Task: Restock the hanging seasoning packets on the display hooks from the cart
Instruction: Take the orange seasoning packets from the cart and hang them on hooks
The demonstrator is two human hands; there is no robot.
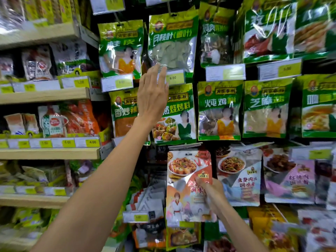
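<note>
Orange packet (183,171) gripped by right hand (211,194) (fingers hidden), left hand (153,96) outstretched at green packet (172,44)

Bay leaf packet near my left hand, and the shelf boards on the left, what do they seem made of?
Bay leaf packet: probably glossy plastic film; a clear window shows the leaves and light glares off it. Shelf boards: pale matte wood or wood-look laminate, judging by the tan edge; cannot tell which.
</note>
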